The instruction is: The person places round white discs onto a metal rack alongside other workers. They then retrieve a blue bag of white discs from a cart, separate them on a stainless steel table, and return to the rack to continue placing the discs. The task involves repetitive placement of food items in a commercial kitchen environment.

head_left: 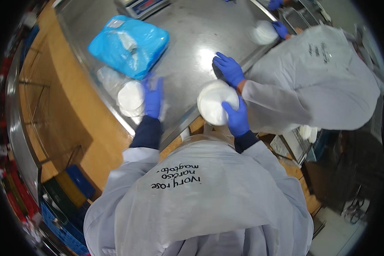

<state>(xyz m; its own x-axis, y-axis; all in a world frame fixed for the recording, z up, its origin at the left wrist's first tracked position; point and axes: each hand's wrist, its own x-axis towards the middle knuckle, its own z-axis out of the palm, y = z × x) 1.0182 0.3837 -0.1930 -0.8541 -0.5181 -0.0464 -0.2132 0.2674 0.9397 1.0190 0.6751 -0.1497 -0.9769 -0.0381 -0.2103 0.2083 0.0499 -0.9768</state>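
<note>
My right hand [235, 115], in a blue glove, grips a white round tub [212, 104] at the table's front edge, thumb over its top and fingers round its right side. What is inside the tub I cannot make out. To the left, my left hand [153, 99], also blue-gloved, is smeared by motion, its fingers stretched forward. It is right beside a stack of white round discs [131, 96] lying by a clear plastic bag [109, 81]. Whether it touches the discs I cannot tell.
A blue plastic-wrapped pack [130, 45] lies on the metal table [187, 38], with a scale [145, 6] behind it. At right a co-worker in white [303, 81] reaches a gloved hand [229, 69] close to my tub; another white tub [263, 33] stands farther back.
</note>
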